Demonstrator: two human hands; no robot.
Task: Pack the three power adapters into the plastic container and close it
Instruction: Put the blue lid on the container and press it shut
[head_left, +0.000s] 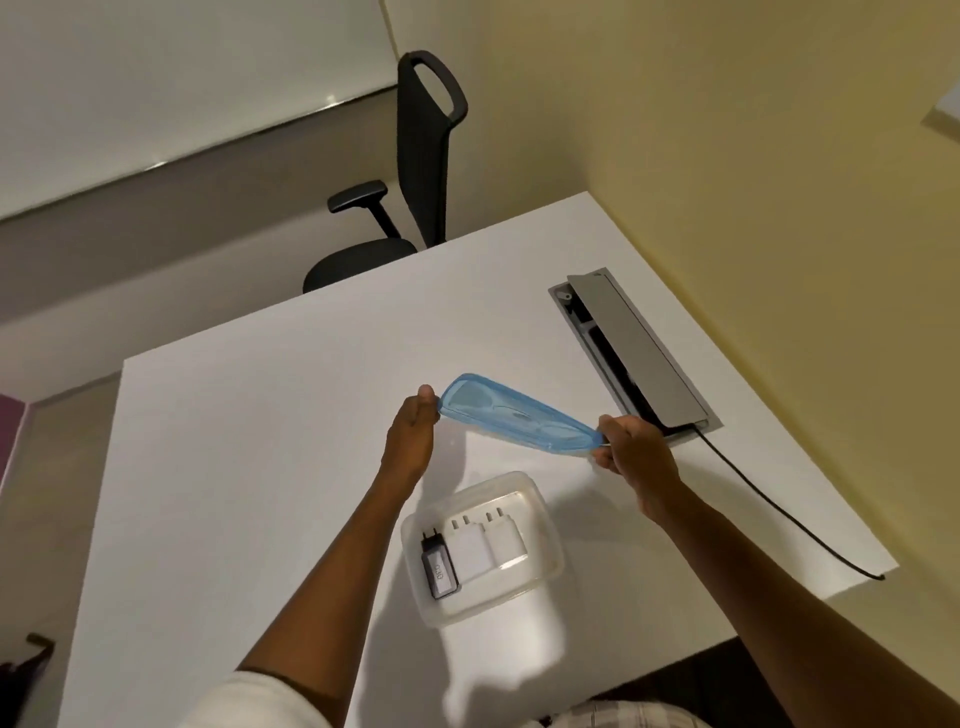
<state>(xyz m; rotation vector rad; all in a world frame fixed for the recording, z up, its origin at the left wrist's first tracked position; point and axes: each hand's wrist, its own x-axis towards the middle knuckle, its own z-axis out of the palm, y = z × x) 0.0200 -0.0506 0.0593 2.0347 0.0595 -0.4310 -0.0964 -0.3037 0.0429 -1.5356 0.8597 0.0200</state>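
A clear plastic container stands open on the white table. Inside it lie a black power adapter at the left and two white power adapters side by side to its right. A translucent blue lid is held in the air beyond the container, tilted, with its underside toward me. My left hand grips the lid's left end and my right hand grips its right end.
A grey cable hatch is set open in the white table at the right. A black cable runs from it to the table's right edge. A black office chair stands behind the table.
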